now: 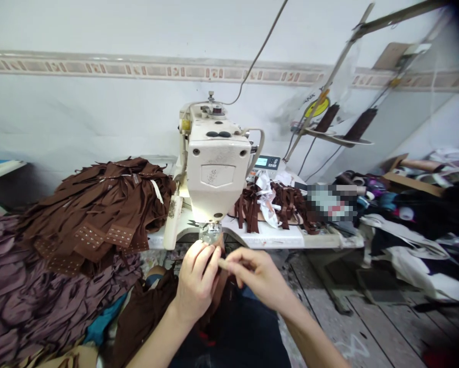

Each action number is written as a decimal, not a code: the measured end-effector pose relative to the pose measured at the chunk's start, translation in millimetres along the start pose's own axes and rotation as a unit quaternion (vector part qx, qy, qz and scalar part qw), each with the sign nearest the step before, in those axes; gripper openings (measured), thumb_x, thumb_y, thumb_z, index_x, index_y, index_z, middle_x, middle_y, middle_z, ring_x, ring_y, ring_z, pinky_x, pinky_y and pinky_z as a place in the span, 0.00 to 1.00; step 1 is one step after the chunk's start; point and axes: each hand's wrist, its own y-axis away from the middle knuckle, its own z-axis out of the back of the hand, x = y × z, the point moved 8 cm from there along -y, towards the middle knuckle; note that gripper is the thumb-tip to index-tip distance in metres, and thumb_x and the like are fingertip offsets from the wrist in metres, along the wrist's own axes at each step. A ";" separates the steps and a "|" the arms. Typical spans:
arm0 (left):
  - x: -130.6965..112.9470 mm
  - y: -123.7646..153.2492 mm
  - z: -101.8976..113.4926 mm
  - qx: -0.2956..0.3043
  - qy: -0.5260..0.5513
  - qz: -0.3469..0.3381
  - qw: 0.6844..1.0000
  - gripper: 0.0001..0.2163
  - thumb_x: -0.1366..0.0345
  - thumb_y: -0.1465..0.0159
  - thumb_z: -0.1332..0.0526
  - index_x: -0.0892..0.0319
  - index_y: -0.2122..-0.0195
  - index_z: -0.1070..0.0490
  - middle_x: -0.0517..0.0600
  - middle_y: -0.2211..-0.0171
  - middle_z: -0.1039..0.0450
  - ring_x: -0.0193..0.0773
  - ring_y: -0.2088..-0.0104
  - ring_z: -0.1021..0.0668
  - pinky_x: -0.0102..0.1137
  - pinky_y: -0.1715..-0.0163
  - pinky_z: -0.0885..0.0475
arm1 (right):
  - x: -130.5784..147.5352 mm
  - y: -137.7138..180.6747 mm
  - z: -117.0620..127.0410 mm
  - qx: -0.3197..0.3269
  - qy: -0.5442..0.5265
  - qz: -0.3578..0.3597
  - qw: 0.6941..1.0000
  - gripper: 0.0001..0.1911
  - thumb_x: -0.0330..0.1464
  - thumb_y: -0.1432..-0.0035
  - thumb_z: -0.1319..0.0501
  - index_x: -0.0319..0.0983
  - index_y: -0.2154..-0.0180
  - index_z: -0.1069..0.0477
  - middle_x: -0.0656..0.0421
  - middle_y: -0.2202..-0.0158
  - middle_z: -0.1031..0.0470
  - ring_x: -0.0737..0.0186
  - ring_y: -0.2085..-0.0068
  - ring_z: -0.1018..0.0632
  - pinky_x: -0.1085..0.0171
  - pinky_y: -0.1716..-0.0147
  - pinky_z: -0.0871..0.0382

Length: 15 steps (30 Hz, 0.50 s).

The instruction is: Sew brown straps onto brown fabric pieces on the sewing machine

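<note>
A white sewing machine stands straight ahead, its needle area lit. Just below the presser foot, my left hand is closed on brown fabric that hangs down toward my lap. Close beside it on the right, my right hand has thumb and forefinger pinched at the fabric's edge. Between the fingertips the held part is small, and I cannot make out its detail.
Brown garment pieces with rows of metal fasteners are heaped left of the machine. Mauve fabric lies further left. Brown and white strips rest on the right tabletop. Thread cones stand on a rack; mixed cloth is piled at far right.
</note>
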 end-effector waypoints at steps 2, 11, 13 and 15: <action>2.4 0.4 3.1 -0.022 0.014 0.005 1.000 0.27 0.66 0.28 0.33 0.68 0.30 0.36 0.63 0.47 0.22 0.55 0.40 0.23 0.52 0.38 0.22 | 3.8 -18.5 11.3 -0.047 -0.006 0.013 0.999 0.19 0.49 0.38 0.29 0.39 0.68 0.18 0.60 0.74 0.22 0.66 0.77 0.28 0.67 0.76 0.34; 4.4 -7.5 11.1 -0.009 0.005 0.005 1.000 0.19 0.75 0.28 0.35 0.59 0.38 0.24 0.58 0.48 0.21 0.50 0.42 0.21 0.47 0.41 0.20 | -22.7 -58.3 9.7 -0.119 -0.091 -0.008 0.989 0.20 0.46 0.51 0.20 0.38 0.70 0.21 0.59 0.73 0.21 0.62 0.72 0.25 0.64 0.71 0.32; 5.0 -9.1 11.9 -0.003 0.012 0.001 1.000 0.19 0.75 0.28 0.35 0.59 0.37 0.25 0.57 0.47 0.19 0.49 0.43 0.21 0.47 0.41 0.20 | -31.4 -50.5 11.3 -0.170 -0.122 -0.006 0.978 0.22 0.47 0.52 0.19 0.39 0.67 0.23 0.62 0.73 0.23 0.64 0.73 0.26 0.66 0.72 0.32; 6.1 -10.8 11.2 0.009 0.023 -0.008 1.000 0.20 0.75 0.28 0.36 0.60 0.36 0.26 0.56 0.46 0.18 0.49 0.43 0.21 0.47 0.41 0.21 | -41.5 -36.3 9.7 -0.208 -0.133 -0.011 0.969 0.23 0.50 0.48 0.22 0.40 0.64 0.23 0.62 0.72 0.24 0.65 0.74 0.28 0.67 0.74 0.33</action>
